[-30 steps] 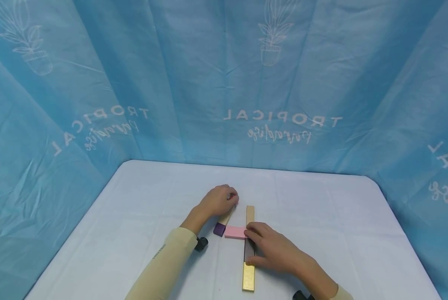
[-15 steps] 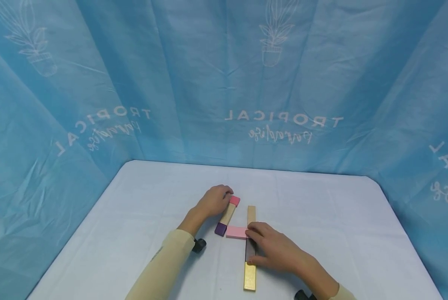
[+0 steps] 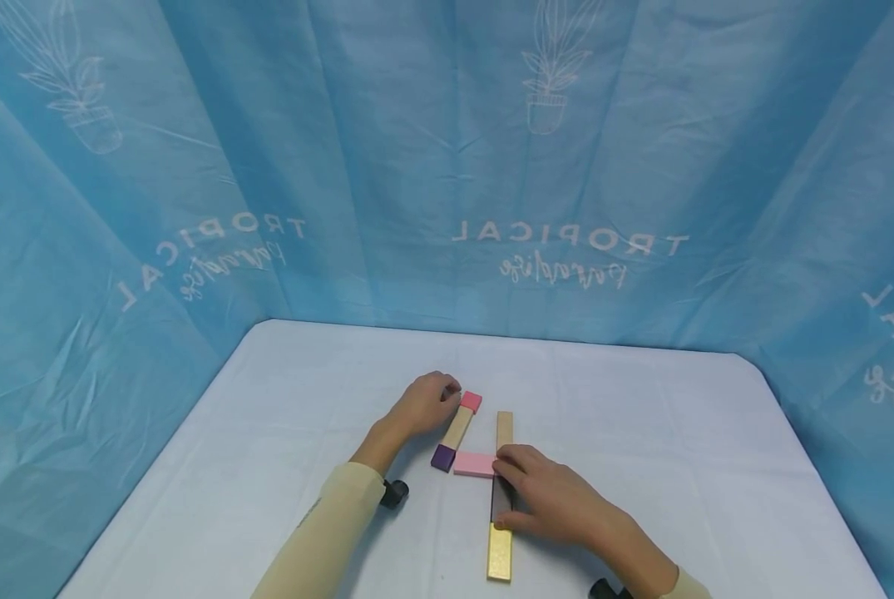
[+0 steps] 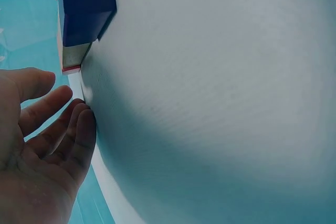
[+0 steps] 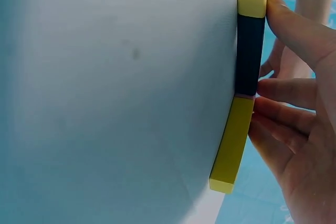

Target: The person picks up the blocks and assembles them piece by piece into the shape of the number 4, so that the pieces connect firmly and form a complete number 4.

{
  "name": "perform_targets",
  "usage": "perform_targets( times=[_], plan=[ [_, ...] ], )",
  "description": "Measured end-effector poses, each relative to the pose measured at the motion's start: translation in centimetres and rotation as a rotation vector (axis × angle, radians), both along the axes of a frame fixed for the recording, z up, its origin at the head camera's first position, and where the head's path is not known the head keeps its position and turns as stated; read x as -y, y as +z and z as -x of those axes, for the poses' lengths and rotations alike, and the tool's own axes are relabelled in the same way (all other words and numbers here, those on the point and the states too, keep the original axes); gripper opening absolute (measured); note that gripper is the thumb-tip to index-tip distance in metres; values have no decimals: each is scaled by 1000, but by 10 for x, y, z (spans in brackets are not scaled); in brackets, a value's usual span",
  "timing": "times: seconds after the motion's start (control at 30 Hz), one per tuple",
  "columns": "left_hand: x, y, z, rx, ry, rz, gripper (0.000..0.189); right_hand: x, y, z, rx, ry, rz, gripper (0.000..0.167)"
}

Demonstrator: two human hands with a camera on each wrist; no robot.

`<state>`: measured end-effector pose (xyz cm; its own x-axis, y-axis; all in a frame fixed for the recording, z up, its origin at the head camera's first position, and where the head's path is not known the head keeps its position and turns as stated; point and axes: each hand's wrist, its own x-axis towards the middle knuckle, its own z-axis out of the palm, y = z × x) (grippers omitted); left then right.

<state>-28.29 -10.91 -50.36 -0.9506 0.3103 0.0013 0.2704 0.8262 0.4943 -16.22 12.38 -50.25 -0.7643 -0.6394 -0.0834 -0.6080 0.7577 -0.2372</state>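
My left hand [image 3: 426, 405] is just left of a coral-pink block [image 3: 471, 402], fingers loosely bent and holding nothing. Below that block, a slanted row continues with a plain wooden block [image 3: 458, 426] and a dark purple block [image 3: 442, 457]. A light pink block [image 3: 474, 465] lies crosswise from the purple one to an upright row. That row has a wooden block [image 3: 504, 428] at the far end, a dark grey block [image 3: 501, 503] and a gold block [image 3: 500, 553] nearest me. My right hand [image 3: 551, 497] rests its fingertips and thumb on the upright row, partly covering its middle.
A white cloth [image 3: 641, 416] covers the table beneath the blocks. Blue curtains [image 3: 387, 166] with printed words surround the back and sides. Black wrist cameras [image 3: 395, 494] sit on both wrists.
My left hand has come off the coral-pink block and drawn slightly left, uncovering the slanted row's far end. My right hand stays at the upright row. The head view shifts slightly.
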Motion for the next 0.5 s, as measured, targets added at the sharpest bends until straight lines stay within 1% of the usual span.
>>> perform_targets(
  times=[0.13,0.33,0.4,0.5],
  plan=[
    [1,-1,0,6,-3,-8,24,-1,-1,-1,7,-23,47,83],
    [1,-1,0,18,-1,-30,25,-4,-3,0,39,-101,142,81],
    [2,-1,0,21,4,-39,25,-4,-2,1,51,-112,162,80],
    [2,-1,0,19,6,-51,26,-6,2,2,44,-114,183,77]
  ],
)
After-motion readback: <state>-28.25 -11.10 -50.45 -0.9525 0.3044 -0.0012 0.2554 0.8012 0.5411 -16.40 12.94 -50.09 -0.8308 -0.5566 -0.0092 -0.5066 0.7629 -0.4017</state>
